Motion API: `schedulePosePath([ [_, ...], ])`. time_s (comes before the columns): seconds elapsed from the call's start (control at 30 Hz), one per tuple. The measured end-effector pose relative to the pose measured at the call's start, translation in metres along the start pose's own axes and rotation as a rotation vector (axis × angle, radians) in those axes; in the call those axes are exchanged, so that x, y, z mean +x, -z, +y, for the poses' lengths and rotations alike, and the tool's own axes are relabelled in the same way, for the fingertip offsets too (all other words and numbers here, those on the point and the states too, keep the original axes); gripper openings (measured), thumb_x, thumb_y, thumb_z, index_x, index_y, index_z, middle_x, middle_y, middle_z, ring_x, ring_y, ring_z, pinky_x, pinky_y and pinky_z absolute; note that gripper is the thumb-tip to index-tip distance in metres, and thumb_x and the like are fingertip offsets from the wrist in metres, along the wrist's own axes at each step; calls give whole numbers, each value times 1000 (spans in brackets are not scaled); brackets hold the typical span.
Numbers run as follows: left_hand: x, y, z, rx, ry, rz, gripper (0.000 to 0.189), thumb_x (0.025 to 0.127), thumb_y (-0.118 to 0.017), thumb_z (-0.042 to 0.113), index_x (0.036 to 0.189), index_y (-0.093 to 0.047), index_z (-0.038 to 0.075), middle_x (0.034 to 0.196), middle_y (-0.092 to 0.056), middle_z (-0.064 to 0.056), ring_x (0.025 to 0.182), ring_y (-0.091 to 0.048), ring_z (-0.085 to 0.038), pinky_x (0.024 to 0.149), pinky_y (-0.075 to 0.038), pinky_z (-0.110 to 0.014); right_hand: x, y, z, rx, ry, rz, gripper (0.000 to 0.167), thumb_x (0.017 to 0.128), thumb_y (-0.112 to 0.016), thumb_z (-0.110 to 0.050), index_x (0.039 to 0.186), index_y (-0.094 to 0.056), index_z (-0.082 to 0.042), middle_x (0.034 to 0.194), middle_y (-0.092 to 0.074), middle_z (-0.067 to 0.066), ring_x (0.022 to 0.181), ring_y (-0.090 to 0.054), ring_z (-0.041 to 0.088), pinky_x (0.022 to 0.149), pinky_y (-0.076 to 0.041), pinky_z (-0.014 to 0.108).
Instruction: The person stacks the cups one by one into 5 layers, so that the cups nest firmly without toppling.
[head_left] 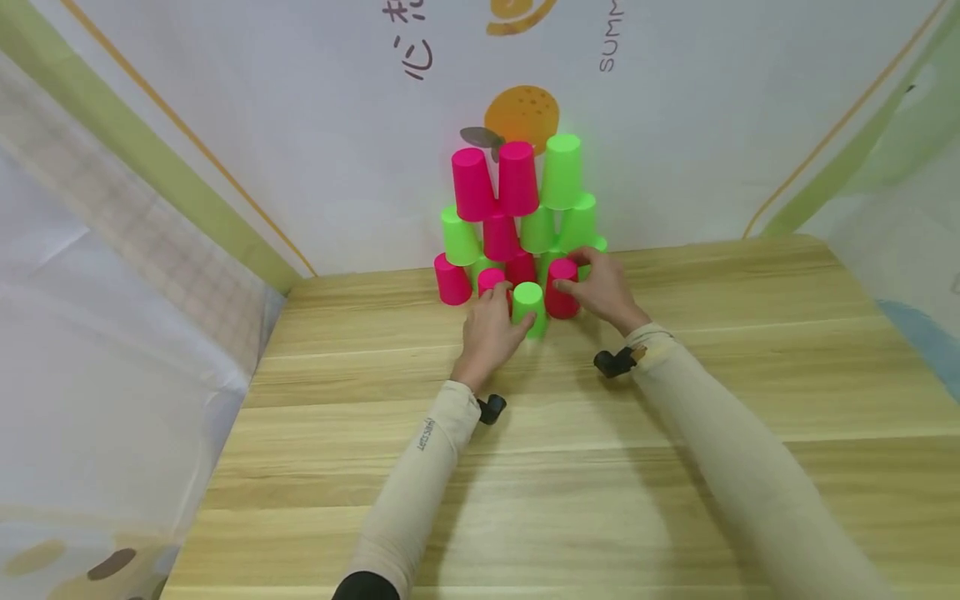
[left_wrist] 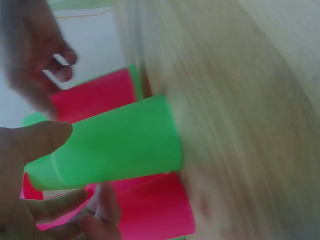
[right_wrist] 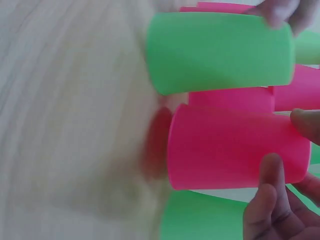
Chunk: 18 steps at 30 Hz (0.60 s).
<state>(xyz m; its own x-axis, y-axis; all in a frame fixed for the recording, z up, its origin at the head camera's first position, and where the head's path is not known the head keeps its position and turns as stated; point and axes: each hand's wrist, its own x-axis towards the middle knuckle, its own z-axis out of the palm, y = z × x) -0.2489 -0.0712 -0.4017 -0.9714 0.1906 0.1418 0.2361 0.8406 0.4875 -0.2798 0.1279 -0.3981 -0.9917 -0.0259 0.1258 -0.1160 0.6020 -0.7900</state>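
Note:
Near the wall, my left hand [head_left: 491, 329] grips an upside-down green cup [head_left: 527, 302], thumb on one side and fingers on the other, as the left wrist view shows. To its right, my right hand [head_left: 606, 290] pinches an upside-down pink cup [head_left: 562, 308] near its closed end between thumb and fingers. In the right wrist view that pink cup [right_wrist: 230, 150] stands beside the green one. Another pink cup [head_left: 489, 276] is partly hidden behind my left fingers. Just behind these rises a three-row stack of upside-down pink and green cups [head_left: 517, 179].
The stack stands at the back edge of the wooden table [head_left: 360, 467], against a white wall covering [head_left: 360, 167] printed with fruit and lettering. Its top row holds two pink cups and a green cup [head_left: 562, 171]. White patterned sheeting [head_left: 112, 333] hangs at the left.

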Motion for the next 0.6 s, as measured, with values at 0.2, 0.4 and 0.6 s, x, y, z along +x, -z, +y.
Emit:
schedulePosePath([
  [0.2, 6, -6, -2, 26, 40, -6, 60, 90, -72, 40, 136, -54, 5, 114, -64, -14, 101, -66, -34, 79, -58, -46, -3, 20, -19, -8, 111, 43, 45, 84, -78, -16, 122, -62, 4, 117, -67, 22, 87, -61, 32, 67, -48, 24],
  [0.4, 7, -10, 0, 7, 45, -9, 57, 90, -73, 39, 133, -55, 7, 114, -65, -14, 103, -66, -32, 80, -58, -47, -7, 44, -46, -53, 178, 29, 43, 84, -79, -18, 119, -64, 2, 113, -69, 21, 78, -64, 29, 61, -47, 19],
  [0.6, 8, -12, 2, 13, 48, -23, 59, 89, -73, 39, 134, -53, 7, 116, -66, -13, 106, -67, -31, 83, -58, -48, -7, 76, -88, -98, 169, -49, 45, 88, -75, -27, 124, -63, -3, 117, -67, 15, 83, -65, 28, 67, -50, 23],
])
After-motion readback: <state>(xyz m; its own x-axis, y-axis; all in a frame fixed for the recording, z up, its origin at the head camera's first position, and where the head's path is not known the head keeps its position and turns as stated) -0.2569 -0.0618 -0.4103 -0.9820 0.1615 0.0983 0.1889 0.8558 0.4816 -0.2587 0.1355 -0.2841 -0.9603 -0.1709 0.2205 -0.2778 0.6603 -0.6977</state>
